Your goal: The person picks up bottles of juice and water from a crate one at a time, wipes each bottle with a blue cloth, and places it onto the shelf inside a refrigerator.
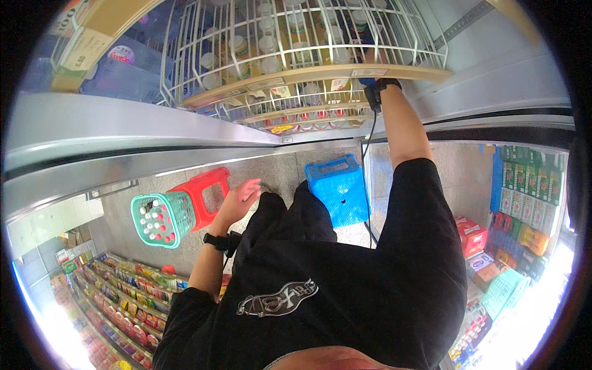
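A white wire shelf (pixel 277 51) of an upright cooler holds several capped bottles (pixel 238 46) in front of me. My right hand (pixel 373 58) reaches in at the shelf's right end, behind its wires and above the tan price rail; the wires and bottles hide its fingers, so I cannot tell whether it holds a bottle. A dark band with a small device and a cable is on that wrist. My left hand (pixel 245 194) hangs low, empty, with its fingers apart and slightly bent, near the red plastic stool (pixel 212 199).
A turquoise basket (pixel 175 222) of capped bottles stands by the red stool. A blue plastic stool (pixel 340 192) is near my feet. Packed snack shelves (pixel 125 300) fill the lower left. Stacked beer cartons (pixel 527 185) and another turquoise basket (pixel 504 291) are at right.
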Tool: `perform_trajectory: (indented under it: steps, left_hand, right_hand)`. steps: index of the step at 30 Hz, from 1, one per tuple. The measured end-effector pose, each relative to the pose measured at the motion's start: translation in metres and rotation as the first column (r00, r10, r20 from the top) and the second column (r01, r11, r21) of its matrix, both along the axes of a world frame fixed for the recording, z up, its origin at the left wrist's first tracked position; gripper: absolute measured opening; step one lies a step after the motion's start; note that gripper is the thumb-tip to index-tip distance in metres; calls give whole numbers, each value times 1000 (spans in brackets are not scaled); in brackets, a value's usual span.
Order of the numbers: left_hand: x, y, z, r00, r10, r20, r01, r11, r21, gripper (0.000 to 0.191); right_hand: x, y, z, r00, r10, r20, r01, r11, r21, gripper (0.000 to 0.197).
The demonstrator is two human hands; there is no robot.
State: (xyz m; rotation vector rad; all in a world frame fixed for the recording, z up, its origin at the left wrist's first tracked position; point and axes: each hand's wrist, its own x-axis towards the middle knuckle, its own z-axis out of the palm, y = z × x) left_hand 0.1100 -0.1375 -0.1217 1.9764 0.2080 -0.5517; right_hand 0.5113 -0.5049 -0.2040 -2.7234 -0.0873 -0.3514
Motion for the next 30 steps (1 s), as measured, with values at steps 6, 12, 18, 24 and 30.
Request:
perform_trajectory:
  steps: [6,12,18,24,30]
  left_hand:
    - [-6,8,-2,999,-25,42,23,999,45,36]
    - [-5,5,3,996,-21,86,20,1000,12,34]
    - [4,-5,7,959,-227,170,191,960,206,34]
    - [24,-42,58,878,-290,381,273,957,100,45]
    - [16,-65,91,901,-154,405,110,985,130,42]
  right_hand:
    - [-5,-2,14,999,11,-54,-10,1000,16,32]
    - [-55,-9,42,985,31,-170,46,902,430,29]
    - [-180,6,81,971,229,-63,91,-116,989,37]
    - [-268,51,91,772,619,-141,332,-203,921,59]
    - [-314,123,81,622,777,-99,292,-112,950,61]
